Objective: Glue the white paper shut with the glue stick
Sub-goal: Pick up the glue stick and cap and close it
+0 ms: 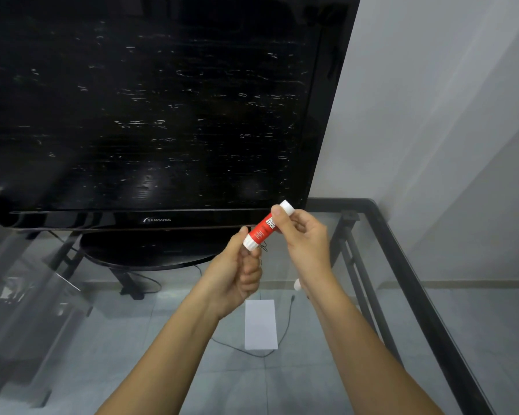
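1. White paper, a folded rectangular sheet, lies flat on the glass tabletop between the forearms; it looks light, limp and easily creased, so best held down by its edges.
2. Left hand pinches the lower white end of the red glue stick.
3. Right hand grips the rigid, smooth barrel near the upper white end, above the paper.
4. A black television stands behind.

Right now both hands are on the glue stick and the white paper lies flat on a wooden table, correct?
Not quite. The table is glass with a black metal frame, not wood; the head view shows the floor tiles through it. The rest holds: the left hand and right hand both grip the red and white glue stick, and the white paper lies flat on the glass.
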Motion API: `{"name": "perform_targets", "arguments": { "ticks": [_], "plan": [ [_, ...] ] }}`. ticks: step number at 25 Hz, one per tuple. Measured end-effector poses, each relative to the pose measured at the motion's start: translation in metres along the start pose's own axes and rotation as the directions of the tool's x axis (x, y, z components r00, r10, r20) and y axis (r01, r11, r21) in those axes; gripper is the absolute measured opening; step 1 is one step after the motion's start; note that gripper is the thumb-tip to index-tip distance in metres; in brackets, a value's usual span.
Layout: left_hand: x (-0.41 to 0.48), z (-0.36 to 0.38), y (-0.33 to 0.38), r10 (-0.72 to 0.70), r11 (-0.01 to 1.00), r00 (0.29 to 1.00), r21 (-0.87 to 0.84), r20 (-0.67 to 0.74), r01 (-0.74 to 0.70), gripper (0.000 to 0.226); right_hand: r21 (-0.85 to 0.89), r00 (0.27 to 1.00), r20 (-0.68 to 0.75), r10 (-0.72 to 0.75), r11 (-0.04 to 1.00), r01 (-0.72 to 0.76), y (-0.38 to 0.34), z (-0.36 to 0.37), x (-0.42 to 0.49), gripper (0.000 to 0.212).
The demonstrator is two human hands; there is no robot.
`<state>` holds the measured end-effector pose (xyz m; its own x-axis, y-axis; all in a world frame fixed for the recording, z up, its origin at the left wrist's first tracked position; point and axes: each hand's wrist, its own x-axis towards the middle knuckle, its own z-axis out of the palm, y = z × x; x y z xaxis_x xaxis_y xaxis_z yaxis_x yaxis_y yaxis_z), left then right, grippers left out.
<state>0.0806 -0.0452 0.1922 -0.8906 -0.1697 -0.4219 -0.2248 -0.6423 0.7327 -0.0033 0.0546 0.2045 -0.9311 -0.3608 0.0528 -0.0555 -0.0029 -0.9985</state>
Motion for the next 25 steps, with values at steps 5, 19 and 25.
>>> {"name": "perform_targets", "arguments": {
  "ticks": [5, 19, 25],
  "plan": [
    [0.001, -0.005, 0.002, -0.06, 0.992, 0.994, 0.106, -0.092, 0.069, 0.055, -0.005, 0.998, 0.005, 0.056, 0.998, -0.056, 0.008, 0.0, 0.001, 0.028],
    [0.034, -0.037, -0.03, 0.752, 0.333, 0.655, 0.901, -0.076, -0.278, 0.029, -0.543, 0.978, 0.077, 0.193, 0.831, -0.121, 0.128, -0.033, 0.045, 0.049],
    [0.036, -0.045, -0.024, 0.756, 0.328, 0.65, 0.904, -0.077, -0.273, 0.027, -0.954, 0.936, 0.209, 0.282, 0.271, 0.132, 0.224, -0.051, 0.052, 0.039]
  ]
}}
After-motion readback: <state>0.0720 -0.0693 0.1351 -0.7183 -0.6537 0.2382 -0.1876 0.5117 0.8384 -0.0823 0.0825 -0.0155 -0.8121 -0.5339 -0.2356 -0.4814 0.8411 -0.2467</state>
